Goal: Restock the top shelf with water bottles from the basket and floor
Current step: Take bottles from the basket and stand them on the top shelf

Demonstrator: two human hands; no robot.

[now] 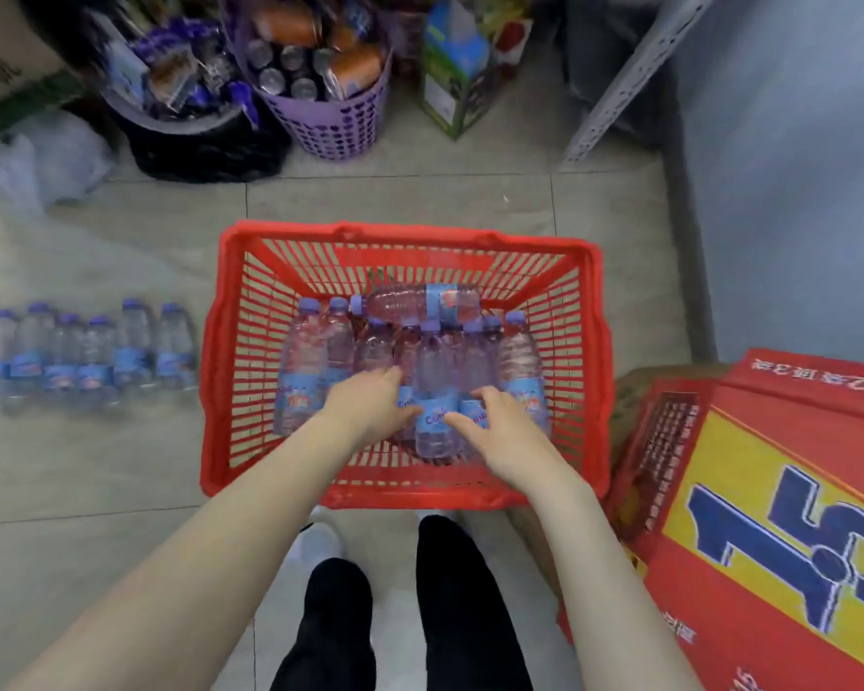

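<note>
Far left on the tiled floor (121, 491): row of six water bottles (88, 349), purple caps, blue labels, side by side, well apart from the hands, just beside the basket's left wall. Behind them, a clear plastic bag (46, 162), a black tub of snack packets (185, 117), then a lilac perforated basket (330, 122) full of cans. A green-white carton (455, 77) stands right of it.

Centre: red shopping basket (215, 371) on the floor, about ten bottles inside. Most lie packed in a row, caps toward the far wall; one bottle (415, 301) lies crosswise on top near the far wall, cap pointing left.

Left hand (370, 406) reaches into the basket, fingers (390, 379) curled over the middle bottles, thumb against the front bottle (435, 416). Right hand (505, 431) on the other side of the same bottle, fingers spread, tips touching its blue label. Neither grip is closed around a bottle; both look loosely open, contact only.

Bottom centre: black trousers, white shoe (315, 541) at the basket's near edge.

Right: red and yellow printed cartons (769, 516) stacked beside the basket. Grey shelf upright (629, 77) at the upper right.
</note>
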